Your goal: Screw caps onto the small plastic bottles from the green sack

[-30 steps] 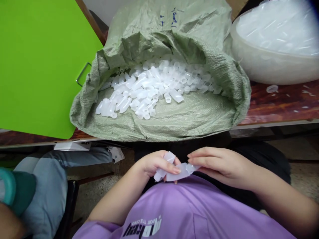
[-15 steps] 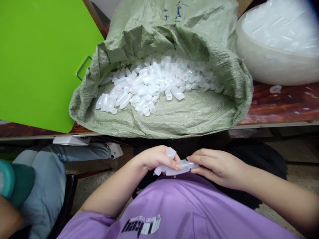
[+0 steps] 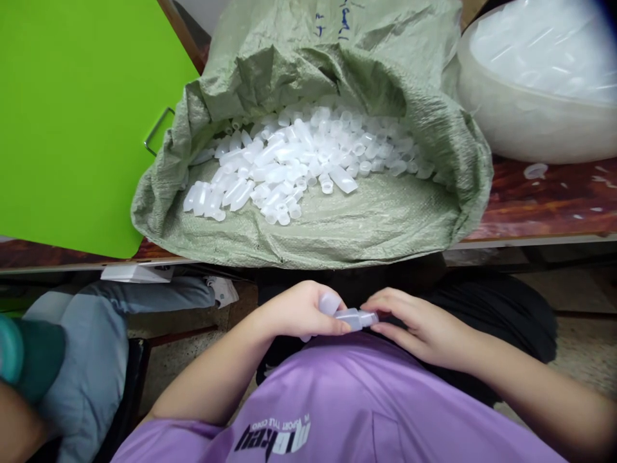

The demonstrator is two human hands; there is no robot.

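Observation:
Near my lap, my left hand (image 3: 306,315) is closed around several small translucent white plastic tubes. One tube (image 3: 349,318) points right, its narrower neck end showing past my thumb. Another tube (image 3: 329,303) sticks up behind that thumb; the rest are mostly covered by my palm. My right hand (image 3: 414,328) has its fingertips and thumb on either side of the neck end of the right-pointing tube, seemingly in a light pinch. Ahead of both hands, a green woven sack (image 3: 313,241) lies with its mouth towards me, and a heap of similar tubes (image 3: 284,157) fills its opening.
A large white bowl (image 3: 520,132) heaped with white plastic pieces stands at the back right on the reddish-brown table (image 3: 540,212). A bright green board (image 3: 81,128) with a metal handle covers the left. Beside me at lower left is a person in jeans (image 3: 91,341).
My left hand has turned so its back shows more, covering more of the tubes. My right fingers have loosened slightly around the tube's neck end. The sack and its heap look the same.

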